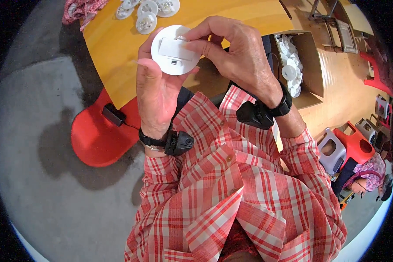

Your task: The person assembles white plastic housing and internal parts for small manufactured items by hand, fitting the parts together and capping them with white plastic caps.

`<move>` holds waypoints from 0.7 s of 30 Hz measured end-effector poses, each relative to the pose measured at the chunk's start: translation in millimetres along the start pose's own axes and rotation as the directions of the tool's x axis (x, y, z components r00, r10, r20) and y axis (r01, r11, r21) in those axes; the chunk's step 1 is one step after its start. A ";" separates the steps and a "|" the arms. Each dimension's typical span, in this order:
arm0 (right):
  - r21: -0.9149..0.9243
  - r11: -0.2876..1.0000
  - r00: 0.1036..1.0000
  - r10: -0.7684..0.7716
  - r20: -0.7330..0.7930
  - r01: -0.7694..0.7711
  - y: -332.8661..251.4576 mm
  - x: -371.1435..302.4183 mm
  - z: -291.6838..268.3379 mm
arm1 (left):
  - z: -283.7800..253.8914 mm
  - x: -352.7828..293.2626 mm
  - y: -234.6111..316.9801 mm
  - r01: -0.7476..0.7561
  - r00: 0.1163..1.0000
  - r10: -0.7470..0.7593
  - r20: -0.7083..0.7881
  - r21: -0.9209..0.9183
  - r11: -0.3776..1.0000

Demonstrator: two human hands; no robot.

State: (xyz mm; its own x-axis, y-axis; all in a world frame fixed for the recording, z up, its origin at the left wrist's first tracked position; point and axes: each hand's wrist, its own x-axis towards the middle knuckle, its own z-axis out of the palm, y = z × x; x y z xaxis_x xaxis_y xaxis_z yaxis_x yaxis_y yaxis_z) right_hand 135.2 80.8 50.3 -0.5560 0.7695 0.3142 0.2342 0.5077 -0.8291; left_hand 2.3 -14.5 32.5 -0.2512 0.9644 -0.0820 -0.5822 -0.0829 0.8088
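Observation:
A white round disc (172, 65), with a raised rectangular cover and a small black switch on its face, is held up over the table's near edge. My left hand (155, 89) supports it from behind and the left, with the thumb out to the side. From the right, my right hand (238, 54) brings thumb and forefinger together at the disc's upper right. A small shiny bit shows by those fingertips, but I cannot tell what it is. More white discs (146, 22) with clear or metallic parts on them lie in a group on the table beyond.
The yellow table (109, 56) carries a red patterned cloth (81, 13) at its far left corner. Right of it stands an open cardboard box (312, 70) of white parts. A red seat (100, 139) is at the left. Stools (353, 142) and another person (364, 177) are at the right.

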 end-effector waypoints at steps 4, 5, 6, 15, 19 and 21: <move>0.034 0.999 0.999 -0.041 -0.013 0.041 0.0 3.5 -0.9 | 1.9 3.3 1.7 -0.039 0.999 0.039 0.001 -0.018 0.999; 0.029 0.998 0.999 -0.047 -0.015 0.048 0.4 2.7 -0.9 | 1.4 2.3 1.7 -0.033 0.999 0.033 -0.001 -0.014 0.999; 0.030 0.998 0.999 -0.046 -0.015 0.047 0.9 2.1 -0.5 | 1.0 1.6 1.4 -0.026 1.000 0.026 -0.003 -0.010 1.000; -0.022 0.984 0.982 -0.175 -0.064 0.174 5.3 -2.9 3.6 | 0.5 1.5 1.2 -0.012 1.000 0.012 -0.011 -0.014 1.000; -0.444 0.828 0.912 -0.406 -0.051 0.344 5.9 -17.3 9.7 | 6.8 3.2 0.6 0.004 0.998 -0.005 -0.057 -0.030 1.000; -0.526 0.784 0.911 -0.410 -0.039 0.330 4.5 -24.0 13.8 | 5.5 3.6 -0.8 -0.004 0.998 0.005 -0.055 0.006 1.000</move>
State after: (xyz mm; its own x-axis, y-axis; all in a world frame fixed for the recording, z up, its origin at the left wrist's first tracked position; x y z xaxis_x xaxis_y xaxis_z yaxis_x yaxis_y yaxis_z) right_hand 138.7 59.2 32.6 -0.5711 0.5086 0.6443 0.4199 0.8554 -0.3031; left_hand 6.1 -9.6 34.7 -0.2963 0.9487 -0.1103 -0.5764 -0.0856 0.8127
